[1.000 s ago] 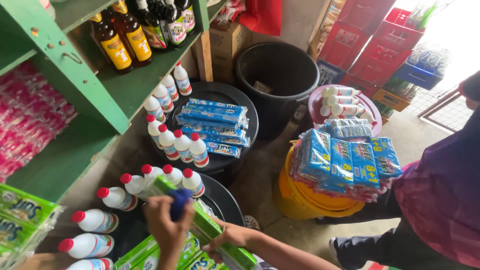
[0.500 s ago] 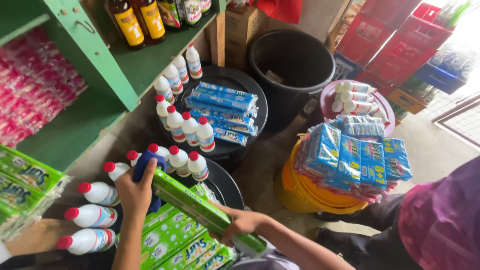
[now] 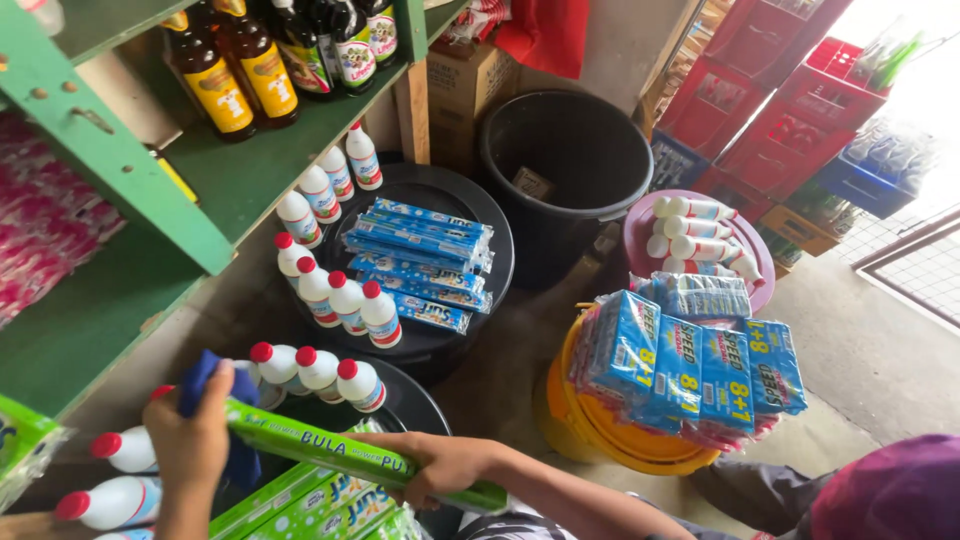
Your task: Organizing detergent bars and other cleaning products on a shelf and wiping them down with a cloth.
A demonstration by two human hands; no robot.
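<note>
Held pack: long green strip of sachets [image 3: 350,455], slanting low in front.
Black tub lid: blue-and-white sachet strips [image 3: 420,260], stacked flat.
Yellow bucket: blue packs [image 3: 690,365], yellow and white print, heaped on top.
Shelf bottles: yellow labels [image 3: 225,100].
Far left: pink packets [image 3: 45,235].
Behind: brown carton [image 3: 470,85].

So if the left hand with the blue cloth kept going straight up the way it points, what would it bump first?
Probably the white bottles with red caps just above the left hand and its blue cloth. Depth is hard to judge, so it might pass over them.
</note>
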